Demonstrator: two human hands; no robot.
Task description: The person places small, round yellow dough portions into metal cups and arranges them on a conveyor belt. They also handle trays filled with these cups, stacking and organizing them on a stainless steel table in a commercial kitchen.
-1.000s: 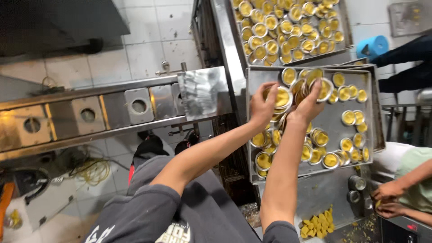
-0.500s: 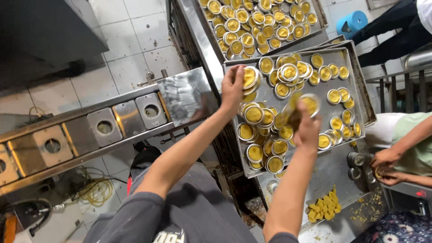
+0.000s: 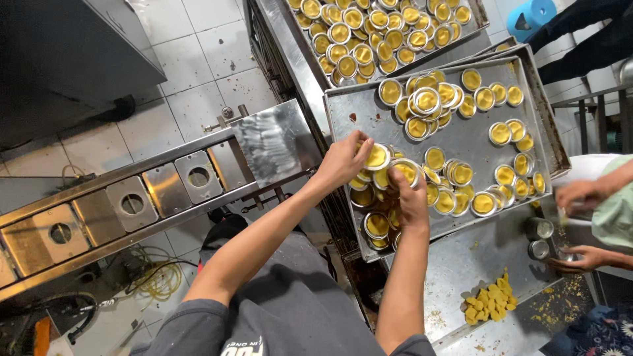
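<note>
Tart tins crowding the near end of the tray

Head view: tart tins (image 3: 422, 178), small round metal cups lined with yellow dough, are lying on a steel tray (image 3: 461, 138), heaped toward its near left corner and loosely scattered farther along. The left hand (image 3: 343, 160) is closing its fingers around one tin (image 3: 377, 157) at the edge of the heap, gripping it. The right hand (image 3: 410, 198) is pinching another tin (image 3: 405, 173) just beside it, palm resting over the pile. The likely risk: the tins are overlapping and leaning on one another, so a lifted one could be dragging neighbours along, tipping them or denting the soft dough. Those nearest the tray's edge could be sliding off toward the surface (image 3: 488, 264) below, where yellow scraps (image 3: 488, 304) are lying. Another person's hands (image 3: 580, 224) are working close by at the right.
</note>
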